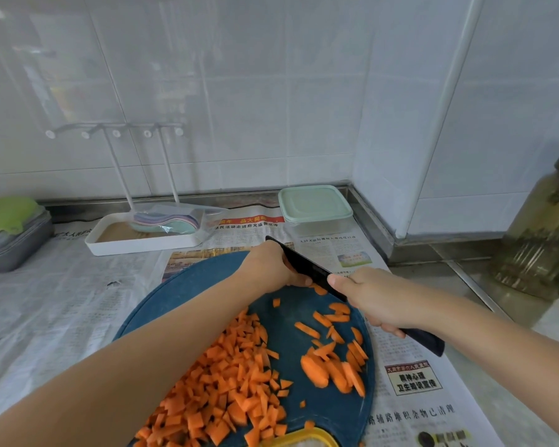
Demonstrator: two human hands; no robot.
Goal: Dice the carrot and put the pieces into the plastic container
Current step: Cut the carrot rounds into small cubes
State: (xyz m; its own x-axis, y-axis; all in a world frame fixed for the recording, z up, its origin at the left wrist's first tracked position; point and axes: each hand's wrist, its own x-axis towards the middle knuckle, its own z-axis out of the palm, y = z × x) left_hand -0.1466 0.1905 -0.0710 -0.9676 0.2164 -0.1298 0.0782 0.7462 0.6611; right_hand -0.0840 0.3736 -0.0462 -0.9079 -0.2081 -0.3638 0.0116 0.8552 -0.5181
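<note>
On one board (pixel 207 279), the right hand (pixel 378 301) grips one knife (pixel 304 264), the left hand (pixel 268 269) curls beside it, hold unclear; one lidded container (pixel 315 204) behind

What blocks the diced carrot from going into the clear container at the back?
Its mint lid is on the container. The left hand and knife also lie between it and the diced pile.
</note>
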